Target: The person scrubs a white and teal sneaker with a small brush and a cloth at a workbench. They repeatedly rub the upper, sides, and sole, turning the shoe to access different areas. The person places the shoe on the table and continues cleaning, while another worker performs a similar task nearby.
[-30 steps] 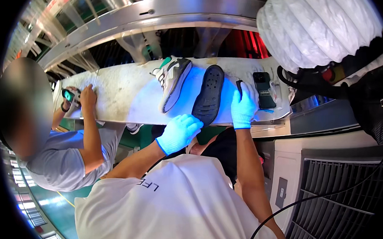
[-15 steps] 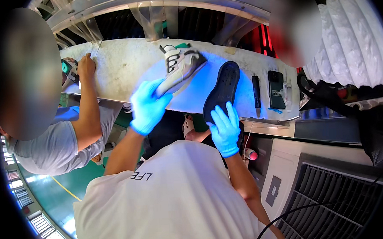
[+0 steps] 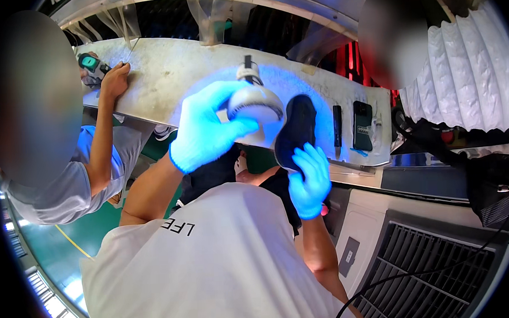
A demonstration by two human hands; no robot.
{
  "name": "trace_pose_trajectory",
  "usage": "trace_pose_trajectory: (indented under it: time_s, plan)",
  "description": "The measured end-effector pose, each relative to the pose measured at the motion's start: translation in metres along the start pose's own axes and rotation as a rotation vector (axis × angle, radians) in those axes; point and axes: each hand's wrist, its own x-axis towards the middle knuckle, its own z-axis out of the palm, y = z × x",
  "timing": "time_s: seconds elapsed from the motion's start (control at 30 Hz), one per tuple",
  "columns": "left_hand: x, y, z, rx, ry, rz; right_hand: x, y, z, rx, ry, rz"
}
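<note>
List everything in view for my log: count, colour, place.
shoe: 1, white and grey, picture centre
shoe sole: 1, black, right of shoe
slim tool: 1, black, right of sole
phone: 1, dark, right of tool
small scrap: 1, blue, below phone
workbench: 1, pale, upper middle
ribbed duct: 1, white, upper right
bag: 1, black, far right
louvred unit: 1, pale and dark, lower right
cable: 1, black, lower right
plastic strips: several, clear, top
coworker: 1, grey shirt, left
coworker's shoe: 1, grey and green, upper left
shirt: 1, white, lower middle
left hand: 1, glove lit blue, gripping shoe
right hand: 1, glove lit blue, fingers on sole
</note>
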Motion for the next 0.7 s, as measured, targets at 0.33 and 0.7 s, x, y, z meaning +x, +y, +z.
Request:
trace_pose_trajectory:
  time_s: [0.33, 0.7]
  plan:
    - [-0.031, 0.021, 0.043, -0.022, 0.027, 0.171, 0.035, -0.064, -0.055, 0.834, 0.153, 0.537]
    - [-0.048, 0.011, 0.047, -0.019, -0.164, 0.542, 0.042, -0.041, -0.05, 0.882, 0.042, 0.403]
